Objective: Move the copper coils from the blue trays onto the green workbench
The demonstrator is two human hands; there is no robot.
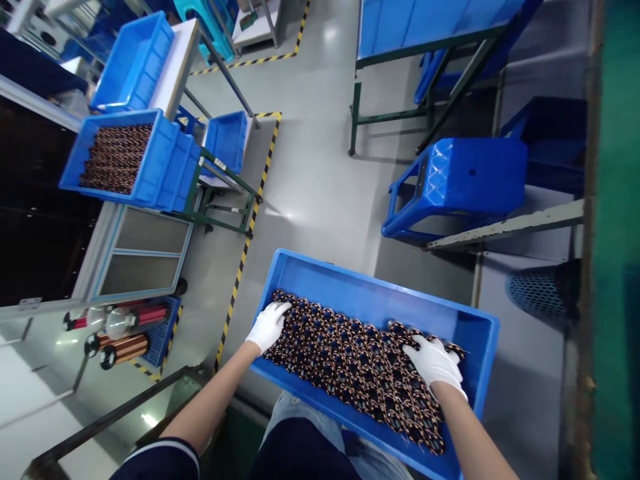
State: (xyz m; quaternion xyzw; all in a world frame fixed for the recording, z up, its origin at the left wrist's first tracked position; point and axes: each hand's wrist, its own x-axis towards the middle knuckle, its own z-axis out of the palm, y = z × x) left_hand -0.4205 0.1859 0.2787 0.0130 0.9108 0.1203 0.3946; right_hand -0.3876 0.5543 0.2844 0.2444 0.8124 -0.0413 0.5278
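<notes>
A blue plastic bin (320,265) sits in front of my body, holding rows of small ring-shaped copper-wound coils (350,360) packed close together. My left hand (269,328), in a white glove, lies over the coils at the bin's left end, its fingers stretched out. Toward the right end, my right hand (434,363), also gloved, rests on the coils with its fingers apart. Some coils by the right hand (400,328) sit out of line with the rows. The fingertips of both hands are partly lost among the coils.
At left, stacked blue bins (170,167) hold more coils on a green-framed stand. Copper wire spools (125,350) stand below. A blue stool (475,173) and a green-legged table (390,119) are at right. Yellow-black tape (240,267) marks the grey floor.
</notes>
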